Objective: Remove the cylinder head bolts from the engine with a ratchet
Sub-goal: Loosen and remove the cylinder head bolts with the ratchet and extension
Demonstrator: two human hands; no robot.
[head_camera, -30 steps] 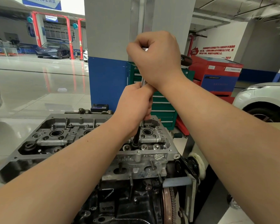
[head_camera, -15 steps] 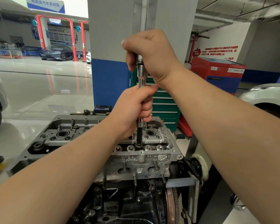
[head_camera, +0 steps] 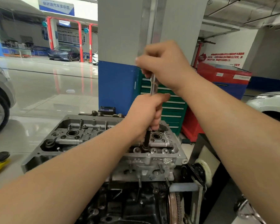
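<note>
Grey cast aluminium fills the lower middle of the view: the cylinder head sits on top of the dark engine, well clear of the glossy workshop floor. Moving right, the left hand is wrapped in a fist around the lower part of the extension bar, its fingers curled tight, and below it the black socket stands upright in a bolt well near the right end of the head. Above, the right hand is closed over the top of the tool, where the ratchet must be, though the hand hides it and the frame is blurred there, so I cannot say which way the handle points. Compared with a second ago, more bright bar shows between the two fists and the right hand has swung round so its knuckles lie further left, which reads as another turn of the ratchet while the left hand steadies the shaft. The bolt itself is out of sight inside the well under the socket; I judge it is being backed out but not yet free. Beyond the hands stands the green tool cabinet, unchanged apart from the camera's shift.
</note>
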